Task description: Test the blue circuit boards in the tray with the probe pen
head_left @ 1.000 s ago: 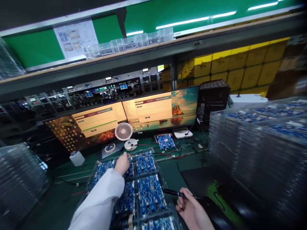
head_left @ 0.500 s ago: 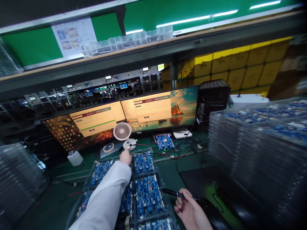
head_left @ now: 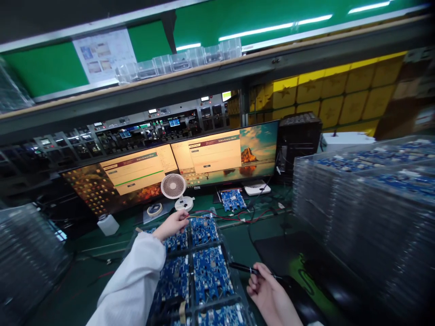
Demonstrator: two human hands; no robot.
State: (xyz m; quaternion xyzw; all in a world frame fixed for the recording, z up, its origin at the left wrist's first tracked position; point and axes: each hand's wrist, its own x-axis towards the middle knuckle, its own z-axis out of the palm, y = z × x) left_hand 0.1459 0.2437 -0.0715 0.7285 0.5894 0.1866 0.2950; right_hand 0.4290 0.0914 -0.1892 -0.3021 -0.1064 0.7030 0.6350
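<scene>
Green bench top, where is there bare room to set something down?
The green bench top has a bare strip between the clear tray of blue circuit boards and the stacked clear trays at left. Another lies between that tray and the black mat. Crowded: red and black cables behind the tray, near the small white fan.

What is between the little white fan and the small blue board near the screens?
In the head view, bare green table between small white round fan and blue circuit board.
</scene>
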